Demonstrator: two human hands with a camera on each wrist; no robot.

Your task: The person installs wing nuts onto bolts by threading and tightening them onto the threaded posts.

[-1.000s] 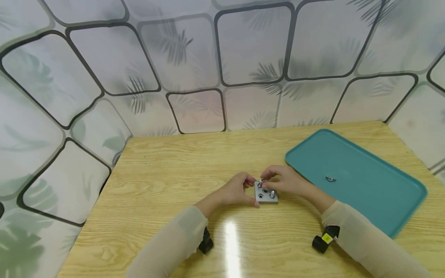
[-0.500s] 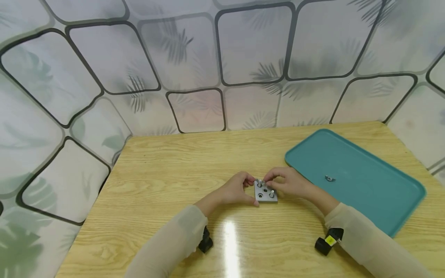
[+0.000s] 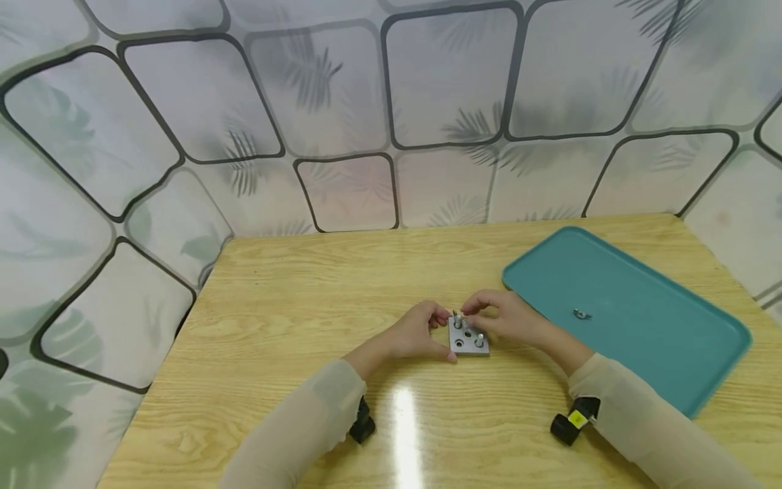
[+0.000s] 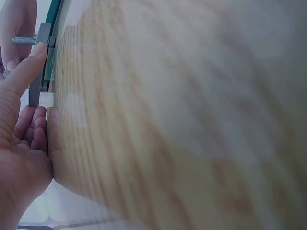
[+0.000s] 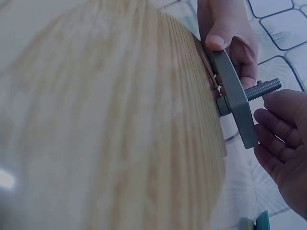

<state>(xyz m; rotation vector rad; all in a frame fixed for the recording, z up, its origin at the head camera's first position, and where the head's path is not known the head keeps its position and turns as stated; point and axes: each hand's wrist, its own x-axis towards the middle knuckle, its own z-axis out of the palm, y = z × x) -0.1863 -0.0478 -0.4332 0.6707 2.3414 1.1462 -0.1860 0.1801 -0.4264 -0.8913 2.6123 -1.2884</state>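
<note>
A small grey metal plate [image 3: 469,346] with several holes lies low over the table, two threaded bolts standing up through it. My left hand [image 3: 415,333] grips its left side, thumb at the near corner and fingers at the far one. At the far-left bolt [image 3: 458,324], my right hand [image 3: 501,316] pinches a small wing nut [image 3: 455,314] with thumb and index finger, mostly hidden by the fingertips. The right wrist view has the near bolt [image 5: 264,89] jutting up beside the right fingers, with a bolt head [image 5: 223,106] under the plate.
A teal tray [image 3: 647,353] lies on the right of the wooden table [image 3: 305,292], with another wing nut [image 3: 582,314] on it. Patterned wall covering [image 3: 342,190] rises behind the table. Both wrists carry black cameras.
My right fingers draw slightly back from the far-left bolt and return close to it, in small movements. The left hand and the plate keep their place.
</note>
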